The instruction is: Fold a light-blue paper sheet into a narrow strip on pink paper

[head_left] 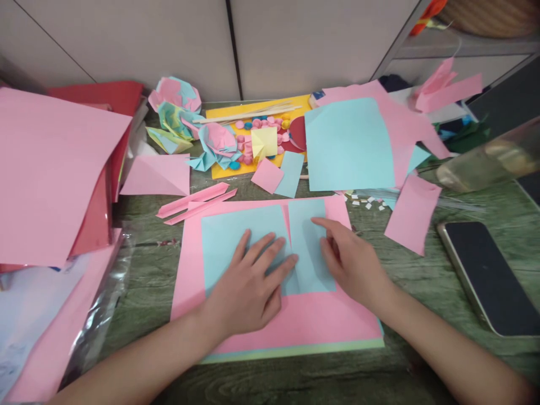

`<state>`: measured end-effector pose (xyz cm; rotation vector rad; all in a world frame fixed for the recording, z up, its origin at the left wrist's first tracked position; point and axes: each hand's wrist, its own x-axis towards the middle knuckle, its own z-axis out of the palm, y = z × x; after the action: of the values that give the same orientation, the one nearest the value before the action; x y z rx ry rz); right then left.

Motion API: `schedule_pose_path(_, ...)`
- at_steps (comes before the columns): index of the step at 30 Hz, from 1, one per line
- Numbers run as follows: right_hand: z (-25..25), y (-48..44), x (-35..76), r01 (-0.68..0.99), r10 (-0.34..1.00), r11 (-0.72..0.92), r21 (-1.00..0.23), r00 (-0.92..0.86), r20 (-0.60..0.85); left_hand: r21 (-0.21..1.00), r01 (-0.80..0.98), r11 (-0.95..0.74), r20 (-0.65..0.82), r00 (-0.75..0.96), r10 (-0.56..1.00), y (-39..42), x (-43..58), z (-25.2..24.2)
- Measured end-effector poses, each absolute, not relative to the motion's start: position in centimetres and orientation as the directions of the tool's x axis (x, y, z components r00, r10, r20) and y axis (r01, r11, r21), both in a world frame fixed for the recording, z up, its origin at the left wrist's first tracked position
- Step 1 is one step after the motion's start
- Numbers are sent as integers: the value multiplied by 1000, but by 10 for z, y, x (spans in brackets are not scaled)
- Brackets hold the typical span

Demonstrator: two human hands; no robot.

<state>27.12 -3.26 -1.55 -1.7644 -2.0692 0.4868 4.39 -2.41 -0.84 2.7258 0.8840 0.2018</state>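
A light blue paper [219,236] with both side flaps folded in to a centre seam lies on a pink sheet [312,320] on the green table. My left hand [248,287] lies flat on the left flap, fingers spread and reaching the seam. My right hand [350,261] rests on the right flap [306,236], forefinger stretched out along its upper part, the other fingers curled against the paper. Neither hand holds anything.
A stack of pink and red sheets [50,169] fills the left. Behind lie folded paper flowers [185,121], a yellow board with small beads [257,135], a blue square [348,143] and pink strips [196,202]. A phone [491,275] lies at the right.
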Motion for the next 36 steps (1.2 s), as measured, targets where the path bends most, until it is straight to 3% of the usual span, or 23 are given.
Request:
schedule_pose_path(28,-14,-33,273,887,981,195,-419,-179,79,293,486,-823,28,856,516,-21,41,-8)
schedule_pose_path(36,-9,-34,274,874,989,145,-464,-144,38,289,486,-824,40,854,518,-22,42,-7)
